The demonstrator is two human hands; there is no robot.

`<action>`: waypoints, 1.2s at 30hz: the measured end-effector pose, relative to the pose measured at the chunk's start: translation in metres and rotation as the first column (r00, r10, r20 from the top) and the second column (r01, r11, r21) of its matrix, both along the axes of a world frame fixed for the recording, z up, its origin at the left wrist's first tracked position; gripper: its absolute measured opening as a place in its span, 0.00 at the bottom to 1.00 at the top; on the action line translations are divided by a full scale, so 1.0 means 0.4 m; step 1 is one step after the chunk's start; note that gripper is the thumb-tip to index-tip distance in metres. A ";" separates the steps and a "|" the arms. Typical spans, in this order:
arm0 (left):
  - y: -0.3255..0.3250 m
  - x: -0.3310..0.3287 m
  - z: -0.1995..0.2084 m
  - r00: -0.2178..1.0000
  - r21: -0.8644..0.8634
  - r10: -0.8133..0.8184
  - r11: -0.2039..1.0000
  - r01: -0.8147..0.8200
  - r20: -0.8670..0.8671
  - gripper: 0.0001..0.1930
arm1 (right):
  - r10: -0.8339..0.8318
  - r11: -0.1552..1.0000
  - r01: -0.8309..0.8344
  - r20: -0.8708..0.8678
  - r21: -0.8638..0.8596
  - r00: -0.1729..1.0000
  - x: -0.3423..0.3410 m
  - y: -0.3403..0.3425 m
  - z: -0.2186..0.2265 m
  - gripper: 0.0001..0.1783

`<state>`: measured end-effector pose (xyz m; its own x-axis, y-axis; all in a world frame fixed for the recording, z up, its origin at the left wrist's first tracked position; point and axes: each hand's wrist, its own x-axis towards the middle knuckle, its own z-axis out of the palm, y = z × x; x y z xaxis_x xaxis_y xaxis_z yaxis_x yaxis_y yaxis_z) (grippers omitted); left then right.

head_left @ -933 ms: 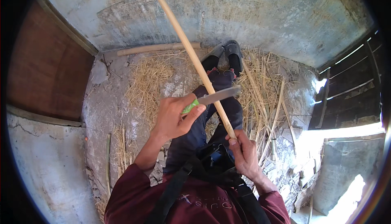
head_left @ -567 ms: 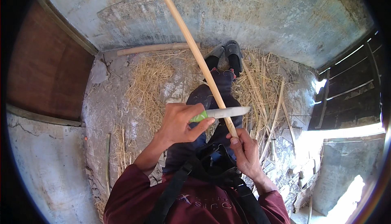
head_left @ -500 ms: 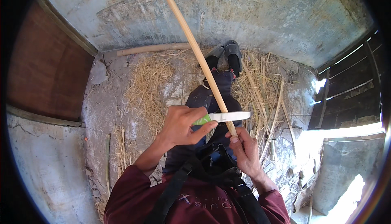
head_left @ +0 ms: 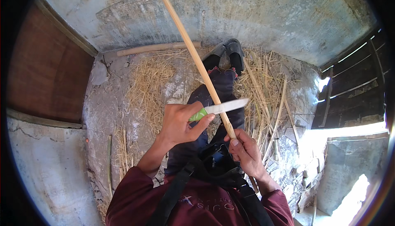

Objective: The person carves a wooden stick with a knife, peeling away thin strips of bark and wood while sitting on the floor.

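Gripping a green-handled knife (head_left: 226,106) in the left hand (head_left: 177,123), a person in a maroon shirt (head_left: 201,207) and black straps (head_left: 175,195) holds its pale blade across a long wooden stick (head_left: 187,41). The right hand (head_left: 246,150) is clamped on the near end of the stick, thumb on top, just in front of the person's waist. From there the stick slants up and away to the left, over the dark trousers (head_left: 222,84), and runs out of view at the top edge. The two hands are apart, the left one to the side of the stick and a little farther from the body. The blade crosses above the right hand, its tip pointing right; whether the edge touches the wood cannot be told. The legs stretch forward, with dark shoes (head_left: 234,49) near the foot of a stained wall (head_left: 251,16). Straw (head_left: 150,80) is strewn over the floor (head_left: 103,106) on both sides, with thin strips (head_left: 280,106) at right and a round pole (head_left: 158,48) lying along the wall.
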<state>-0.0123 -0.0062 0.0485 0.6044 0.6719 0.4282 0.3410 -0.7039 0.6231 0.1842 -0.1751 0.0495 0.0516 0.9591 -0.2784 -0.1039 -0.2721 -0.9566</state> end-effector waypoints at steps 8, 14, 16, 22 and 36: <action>-0.033 0.008 -0.003 0.994 -0.013 -0.106 0.994 0.106 0.029 0.18 | 0.002 1.000 -0.003 -0.077 -0.004 0.997 -0.003 0.007 -0.002 0.13; -0.033 0.014 0.009 0.998 0.043 -0.069 0.997 0.069 -0.001 0.18 | -0.001 1.000 0.001 -0.088 -0.003 0.996 -0.001 0.009 0.002 0.13; -0.032 0.017 0.006 0.998 0.074 -0.058 0.996 0.058 -0.002 0.18 | -0.007 1.000 0.007 -0.086 0.000 0.996 -0.001 0.008 0.002 0.13; 0.002 0.005 0.010 1.000 0.090 0.013 0.996 -0.013 0.005 0.18 | 0.003 1.000 -0.006 -0.107 -0.021 0.994 0.004 0.001 0.006 0.13; -0.003 0.006 -0.001 0.998 0.073 -0.060 0.996 0.059 0.005 0.17 | 0.069 0.988 -0.133 -0.549 -0.077 0.833 0.041 0.030 -0.025 0.20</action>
<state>-0.0099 -0.0073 0.0479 0.6388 0.6018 0.4793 0.2927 -0.7663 0.5720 0.2007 -0.1632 0.0397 -0.2343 0.9131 -0.3338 -0.5645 -0.4073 -0.7180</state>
